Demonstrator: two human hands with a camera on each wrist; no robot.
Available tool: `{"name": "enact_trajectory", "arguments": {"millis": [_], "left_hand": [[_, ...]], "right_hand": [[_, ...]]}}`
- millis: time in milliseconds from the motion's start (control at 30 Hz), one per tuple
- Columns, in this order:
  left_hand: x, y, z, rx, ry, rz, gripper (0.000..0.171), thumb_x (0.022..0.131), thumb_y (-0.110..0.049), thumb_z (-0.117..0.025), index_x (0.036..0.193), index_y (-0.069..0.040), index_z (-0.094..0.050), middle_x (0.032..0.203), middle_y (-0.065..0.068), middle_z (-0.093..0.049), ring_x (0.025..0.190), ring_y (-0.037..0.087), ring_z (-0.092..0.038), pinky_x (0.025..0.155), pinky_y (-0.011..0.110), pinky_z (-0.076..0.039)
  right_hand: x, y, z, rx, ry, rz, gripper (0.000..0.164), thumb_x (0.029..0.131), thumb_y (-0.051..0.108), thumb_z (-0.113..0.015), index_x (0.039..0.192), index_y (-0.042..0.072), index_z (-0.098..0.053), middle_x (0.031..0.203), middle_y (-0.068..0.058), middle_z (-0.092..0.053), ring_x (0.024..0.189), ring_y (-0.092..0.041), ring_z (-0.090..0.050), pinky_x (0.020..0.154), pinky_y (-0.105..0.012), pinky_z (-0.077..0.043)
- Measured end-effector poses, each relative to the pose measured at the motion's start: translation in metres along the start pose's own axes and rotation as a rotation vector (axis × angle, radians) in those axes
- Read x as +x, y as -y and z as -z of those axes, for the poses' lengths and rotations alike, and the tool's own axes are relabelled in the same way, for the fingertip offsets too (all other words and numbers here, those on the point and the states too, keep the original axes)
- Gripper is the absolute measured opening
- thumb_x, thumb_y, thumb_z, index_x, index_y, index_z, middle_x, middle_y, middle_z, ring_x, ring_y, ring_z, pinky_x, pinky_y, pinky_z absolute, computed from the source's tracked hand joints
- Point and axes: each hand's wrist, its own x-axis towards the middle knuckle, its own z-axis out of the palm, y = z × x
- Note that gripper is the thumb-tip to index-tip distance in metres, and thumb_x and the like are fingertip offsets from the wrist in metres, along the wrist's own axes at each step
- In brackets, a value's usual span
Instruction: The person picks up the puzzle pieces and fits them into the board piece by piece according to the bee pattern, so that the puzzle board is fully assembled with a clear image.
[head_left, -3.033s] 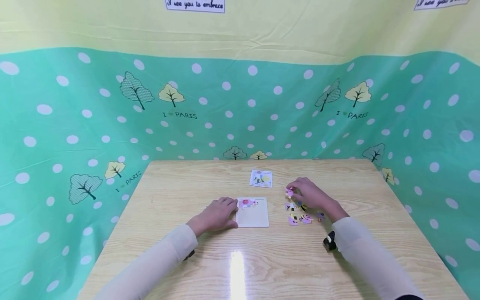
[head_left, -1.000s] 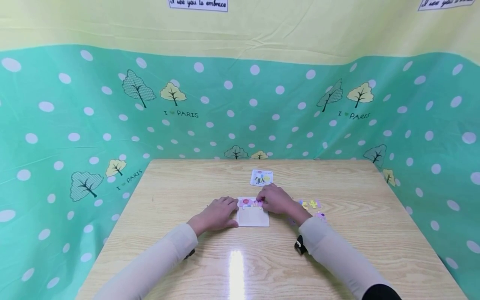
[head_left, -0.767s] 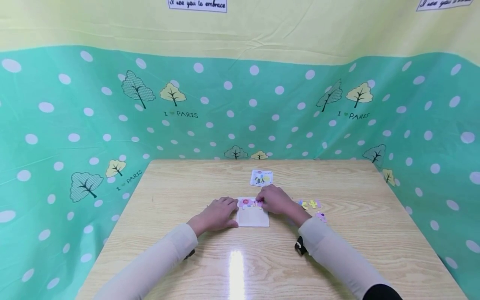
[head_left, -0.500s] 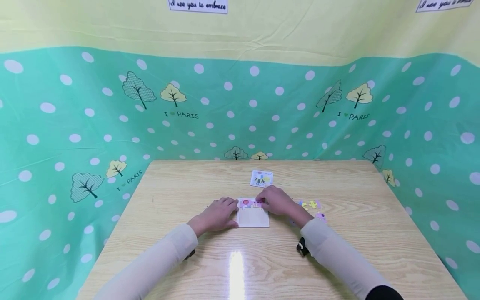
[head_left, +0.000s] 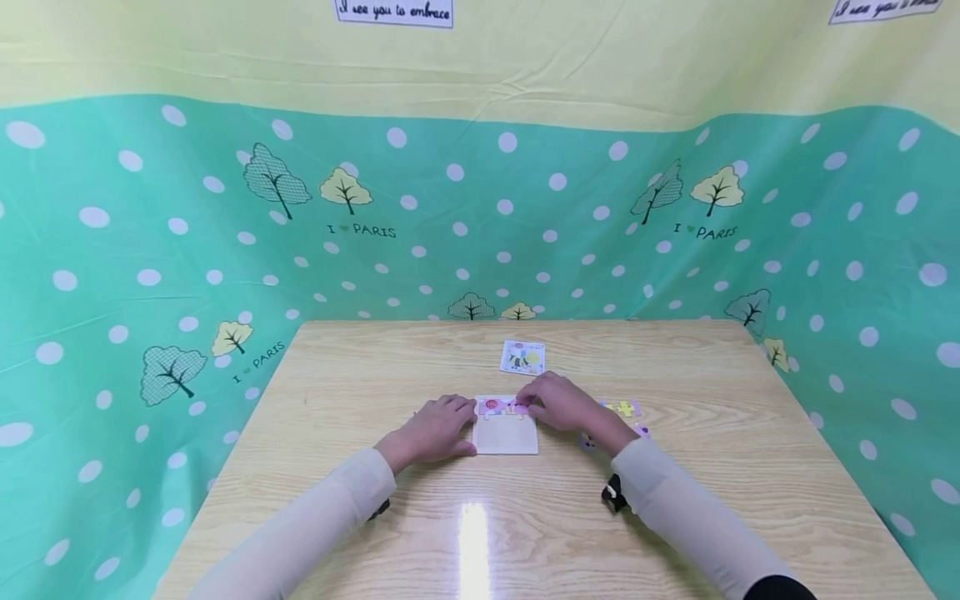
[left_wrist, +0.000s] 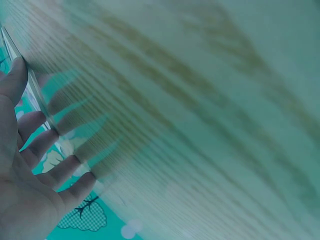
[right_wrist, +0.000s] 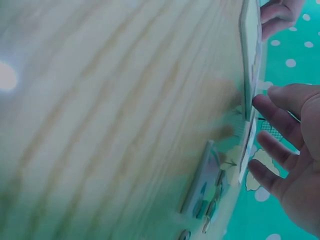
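A white puzzle tray [head_left: 506, 438] lies on the table, with pink jigsaw pieces [head_left: 492, 406] along its far edge. My left hand [head_left: 437, 430] rests at the tray's left side, thumb by the near corner and fingers by the far one. In the left wrist view its spread fingers [left_wrist: 65, 170] reach the tray edge and the tabletop. My right hand [head_left: 561, 402] is over the tray's far right corner, its fingertips on the pink piece there. From the right wrist camera, the fingers [right_wrist: 276, 115] look loosely extended beside the tray's edge [right_wrist: 245, 60].
Several loose jigsaw pieces [head_left: 626, 408] lie right of the tray, partly hidden by the right forearm. Behind the tray is a square picture card [head_left: 522, 357] with a bee on it. A polka-dot curtain [head_left: 420, 275] hangs round the wooden table [head_left: 360, 367].
My right hand picked up a pink piece from the right and brought it to the tray's far right corner. Just now its fingers have loosened and shifted slightly right. The left hand stays put.
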Motion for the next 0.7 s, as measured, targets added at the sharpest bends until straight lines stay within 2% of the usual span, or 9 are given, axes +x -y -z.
{"name": "enact_trajectory", "arguments": {"millis": [300,700], "left_hand": [[-0.001,0.000,-0.001,0.007,-0.010,-0.014,0.063,0.093,-0.059,-0.065,0.137,-0.014,-0.060,0.155,0.012,-0.050,0.143,0.034,-0.046,0.114,0.054,-0.044],[0.000,0.002,-0.001,0.014,-0.004,-0.013,0.063,0.093,-0.061,-0.064,0.136,-0.016,-0.061,0.155,0.011,-0.050,0.142,0.034,-0.047,0.113,0.054,-0.045]], "right_hand": [[-0.015,-0.014,0.011,0.024,-0.029,-0.034,0.030,0.096,0.010,-0.066,0.125,0.008,-0.072,0.120,-0.005,-0.074,0.118,-0.026,-0.064,0.107,-0.046,-0.051],[-0.039,-0.043,0.021,-0.036,-0.005,-0.107,0.031,0.094,0.013,-0.071,0.125,0.011,-0.072,0.122,-0.007,-0.072,0.121,-0.031,-0.061,0.107,-0.050,-0.050]]}}
